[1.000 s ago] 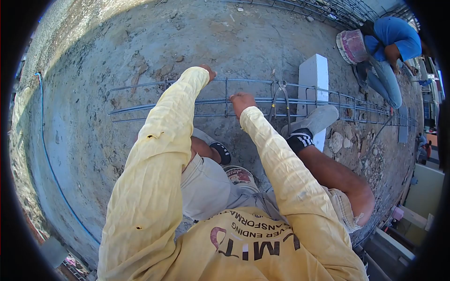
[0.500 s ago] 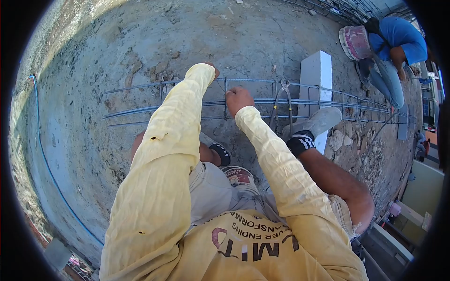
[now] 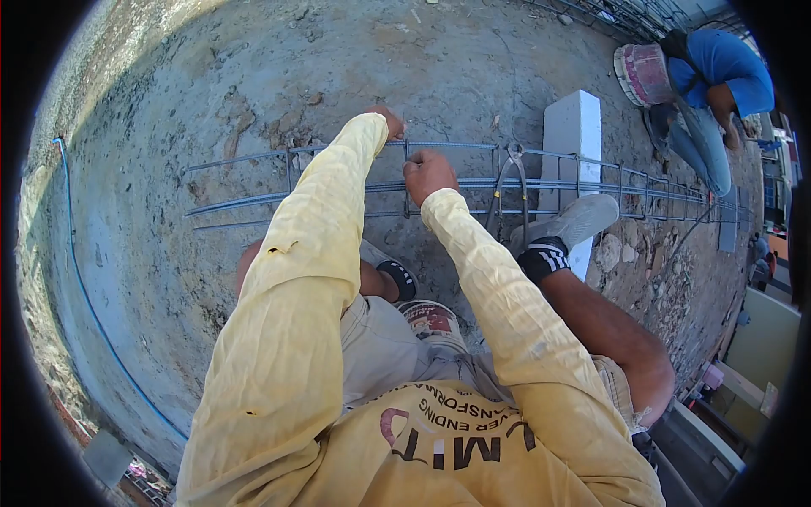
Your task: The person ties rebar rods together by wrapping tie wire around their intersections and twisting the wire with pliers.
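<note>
A long rebar cage (image 3: 473,182) of thin bars and square stirrups runs across in front of me. At its far bar, beside a stirrup, is my left hand (image 3: 391,124), its fingers curled and partly hidden by the wrist. My right hand (image 3: 432,172) is closed at the same stirrup, over the middle bars. Whatever sits between the fingers of either hand is too small to make out. To the right of my right hand, a pair of nippers (image 3: 524,188) rests on the cage with its jaws at the far bar and its handles toward me.
A white block (image 3: 571,118) lies under the cage on the right. My shoe (image 3: 583,217) is beside it. A paint bucket (image 3: 432,321) stands beneath me. At upper right a co-worker in blue (image 3: 718,72) bends near a pinkish bucket (image 3: 642,74). A blue hose (image 3: 80,266) runs along the left.
My left hand has shifted slightly right, to the stirrup, and shows more of its fingers. My right hand has risen a little toward the far bar. The nippers stay put.
</note>
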`<action>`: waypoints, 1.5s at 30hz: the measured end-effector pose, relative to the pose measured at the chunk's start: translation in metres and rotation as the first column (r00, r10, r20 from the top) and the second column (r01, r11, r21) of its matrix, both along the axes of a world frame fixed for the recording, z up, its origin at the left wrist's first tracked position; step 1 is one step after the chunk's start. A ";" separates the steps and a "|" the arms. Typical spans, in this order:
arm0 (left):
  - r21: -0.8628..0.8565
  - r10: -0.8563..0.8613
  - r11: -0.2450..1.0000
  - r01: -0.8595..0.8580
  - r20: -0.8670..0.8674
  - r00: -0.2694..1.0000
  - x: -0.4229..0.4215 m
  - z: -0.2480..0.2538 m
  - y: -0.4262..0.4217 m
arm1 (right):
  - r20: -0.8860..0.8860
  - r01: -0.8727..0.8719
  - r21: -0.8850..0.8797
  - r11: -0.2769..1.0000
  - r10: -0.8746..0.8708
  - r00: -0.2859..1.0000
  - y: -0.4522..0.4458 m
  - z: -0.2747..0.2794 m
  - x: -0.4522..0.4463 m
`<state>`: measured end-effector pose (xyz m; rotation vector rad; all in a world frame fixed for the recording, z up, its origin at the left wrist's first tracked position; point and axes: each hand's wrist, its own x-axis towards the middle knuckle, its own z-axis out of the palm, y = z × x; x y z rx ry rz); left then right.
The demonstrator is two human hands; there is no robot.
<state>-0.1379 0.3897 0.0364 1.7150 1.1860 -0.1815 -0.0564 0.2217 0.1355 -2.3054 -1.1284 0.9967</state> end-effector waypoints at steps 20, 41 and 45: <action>-0.082 0.172 0.985 -0.152 0.381 0.908 -0.012 0.029 -0.025 | 0.279 -0.311 -0.032 0.950 0.308 0.910 0.028 0.039 0.029; -0.007 -0.099 0.994 0.106 0.290 0.952 -0.019 0.040 -0.031 | 0.443 -0.561 -0.312 0.767 0.640 0.628 0.091 0.090 0.051; -0.033 -0.108 0.992 0.118 0.218 0.970 -0.019 0.055 -0.032 | 0.448 -0.550 -0.315 0.774 0.632 0.633 0.096 0.083 0.052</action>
